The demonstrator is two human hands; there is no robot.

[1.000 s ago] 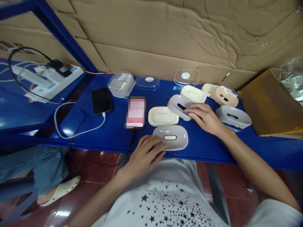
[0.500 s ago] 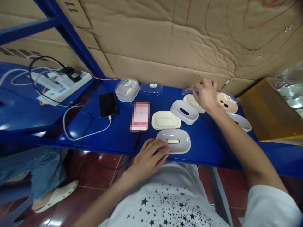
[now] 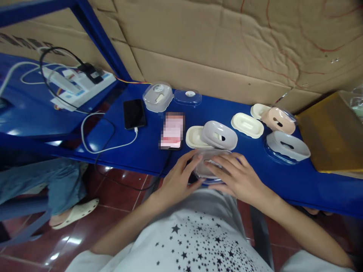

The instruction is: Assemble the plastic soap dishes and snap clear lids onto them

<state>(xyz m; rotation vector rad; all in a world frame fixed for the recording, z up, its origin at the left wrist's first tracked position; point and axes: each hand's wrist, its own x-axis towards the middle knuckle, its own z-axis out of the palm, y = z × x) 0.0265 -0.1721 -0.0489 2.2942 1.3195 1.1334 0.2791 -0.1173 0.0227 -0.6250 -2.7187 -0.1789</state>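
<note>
My left hand (image 3: 181,173) and my right hand (image 3: 238,175) hold a clear plastic lid (image 3: 212,163) from both sides at the table's front edge. A grey soap dish seems to sit under the lid, though my fingers and the plastic hide most of it. Just beyond my hands, a grey slotted soap dish (image 3: 219,135) rests tilted on a cream soap tray (image 3: 194,137). Farther right lie another cream tray (image 3: 247,125) and a peach dish (image 3: 278,120). A grey dish (image 3: 287,147) sits on a clear lid.
The blue table (image 3: 261,170) also holds a lidded dish (image 3: 157,96), a clear lid (image 3: 187,97), and several phones with a white cable. A yellow-brown package (image 3: 331,132) stands at the right. A seated person's jeans-clad leg (image 3: 61,185) shows at the lower left.
My right hand has come forward from the back of the table, and both hands now hold the clear lid at the front. The grey slotted dish now tilts onto the cream tray.
</note>
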